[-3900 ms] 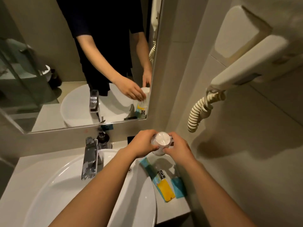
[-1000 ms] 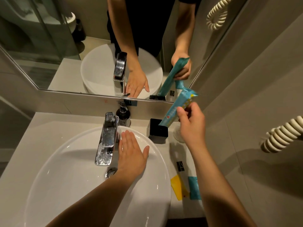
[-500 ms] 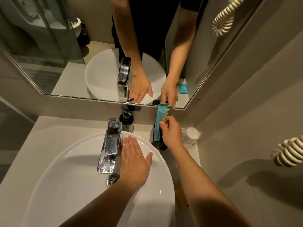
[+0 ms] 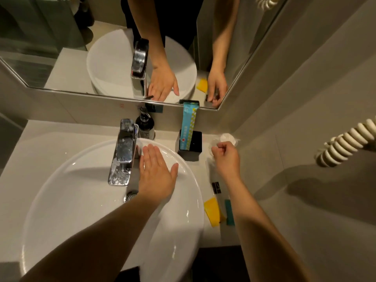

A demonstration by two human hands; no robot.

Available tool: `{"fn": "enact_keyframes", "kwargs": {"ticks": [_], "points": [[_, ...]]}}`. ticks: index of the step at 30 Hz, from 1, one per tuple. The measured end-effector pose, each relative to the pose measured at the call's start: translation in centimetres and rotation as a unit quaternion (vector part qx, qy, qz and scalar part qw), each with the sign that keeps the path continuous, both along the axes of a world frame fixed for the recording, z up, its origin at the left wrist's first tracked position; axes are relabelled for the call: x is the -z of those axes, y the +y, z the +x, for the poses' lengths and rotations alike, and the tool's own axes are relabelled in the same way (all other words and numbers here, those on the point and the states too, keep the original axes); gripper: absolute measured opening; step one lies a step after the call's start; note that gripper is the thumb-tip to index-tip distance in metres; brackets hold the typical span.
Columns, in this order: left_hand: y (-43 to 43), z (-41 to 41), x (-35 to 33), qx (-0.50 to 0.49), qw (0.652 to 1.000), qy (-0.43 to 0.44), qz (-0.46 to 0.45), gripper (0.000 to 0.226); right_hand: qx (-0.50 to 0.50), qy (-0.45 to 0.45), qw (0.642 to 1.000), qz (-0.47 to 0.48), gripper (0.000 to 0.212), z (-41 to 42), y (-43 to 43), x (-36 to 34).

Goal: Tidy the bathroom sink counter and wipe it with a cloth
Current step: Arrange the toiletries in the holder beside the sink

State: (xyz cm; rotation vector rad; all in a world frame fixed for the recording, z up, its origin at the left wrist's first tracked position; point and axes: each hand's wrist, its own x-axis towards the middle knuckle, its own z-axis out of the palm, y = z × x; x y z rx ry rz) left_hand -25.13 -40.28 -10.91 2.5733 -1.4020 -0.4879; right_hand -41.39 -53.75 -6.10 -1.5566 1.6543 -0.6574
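My left hand [image 4: 156, 174] lies flat and open on the back rim of the white basin [image 4: 61, 180], just right of the chrome tap [image 4: 123, 151]. My right hand [image 4: 225, 157] hovers over the counter's right strip [image 4: 211, 233], fingers curled, beside a plastic-wrapped cup [image 4: 224, 138] in the corner. A clear packet with yellow and teal contents [image 4: 212, 213] lies along that strip, and its upper end reaches my fingertips. Whether they pinch it is unclear. A teal sachet [image 4: 189, 127] stands upright in a black holder [image 4: 195, 142]. No cloth is visible.
A dark pump bottle [image 4: 145, 127] stands behind the tap against the wall. The mirror [image 4: 61, 47] runs above the counter. A coiled cream cord [image 4: 345, 143] hangs on the right wall. Grey counter [image 4: 40, 135] extends left of the basin.
My right hand has let go of the teal sachet, which now stands in the black holder, and has moved right toward the wrapped cup. My left hand stayed on the basin.
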Motion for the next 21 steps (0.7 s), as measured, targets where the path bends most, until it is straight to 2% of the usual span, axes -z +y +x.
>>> {"fn": "enact_keyframes", "kwargs": {"ticks": [4, 9, 13, 16, 17, 19, 21], "points": [[-0.1, -0.1, 0.2, -0.004, 1.0, -0.001, 0.002, 0.088, -0.001, 0.115, 0.988, 0.103, 0.014, -3.7, 1.9, 2.8], [-0.1, -0.1, 0.5, -0.005, 1.0, -0.001, -0.007, 0.089, -0.027, 0.233, 0.96, 0.151, 0.04, -4.3, 4.0, 4.6], [-0.2, 0.1, 0.7, -0.001, 1.0, -0.006, -0.008, 0.09, -0.025, 0.251, 0.955, 0.156, 0.038, -3.7, 4.4, 5.3], [-0.2, 0.1, 0.8, 0.0, 1.0, -0.008, -0.008, 0.091, -0.025, 0.242, 0.957, 0.159, 0.018, -3.9, 4.3, 5.4], [-0.2, 0.1, 0.8, -0.001, 1.0, -0.009, -0.009, 0.091, -0.027, 0.234, 0.96, 0.153, 0.019, -4.1, 4.2, 5.3], [-0.2, 0.0, 0.7, -0.001, 1.0, -0.01, -0.009, 0.091, -0.038, 0.221, 0.965, 0.136, 0.033, -4.7, 3.7, 5.0], [-0.1, 0.0, 0.6, -0.002, 1.0, -0.007, -0.005, 0.091, -0.037, 0.183, 0.976, 0.116, 0.031, -5.0, 3.4, 3.4]]}}
